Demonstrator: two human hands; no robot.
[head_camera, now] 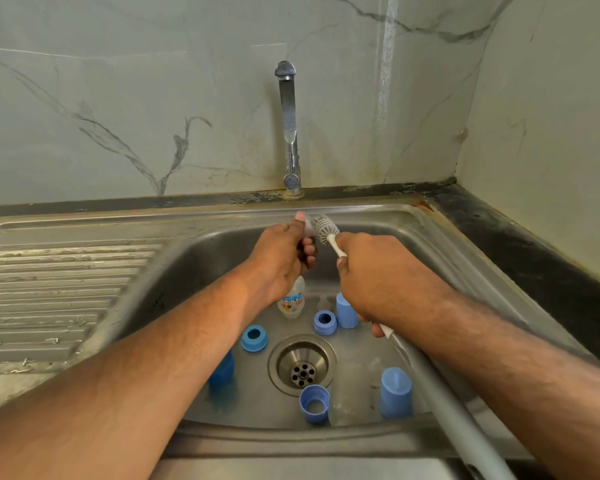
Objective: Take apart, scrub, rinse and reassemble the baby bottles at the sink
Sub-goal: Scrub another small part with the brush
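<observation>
**Brush meets a small clear part above the sink drain**

The left hand (280,261) is curled around a small clear piece (308,226), most of it hidden by the fingers, and holds it up over the sink (378,223), beyond the drain (302,365). The right hand (371,275) grips the white handle of a bottle brush (327,232); its bristled head touches the clear piece.

Around the drain, on the sink floor, lie the taken-apart parts. A clear bottle (291,301) with a printed label stands beyond the drain, partly behind the left hand. Just right of it are a blue ring (325,322) and a blue cap (346,310). Left of the drain sits another blue ring (254,337), and a darker blue cap (222,370) shows under the left forearm. Nearer than the drain are a third blue ring (314,404), a second clear bottle (347,393) and a blue cap (395,393). The tap (289,126) rises behind the sink.
</observation>
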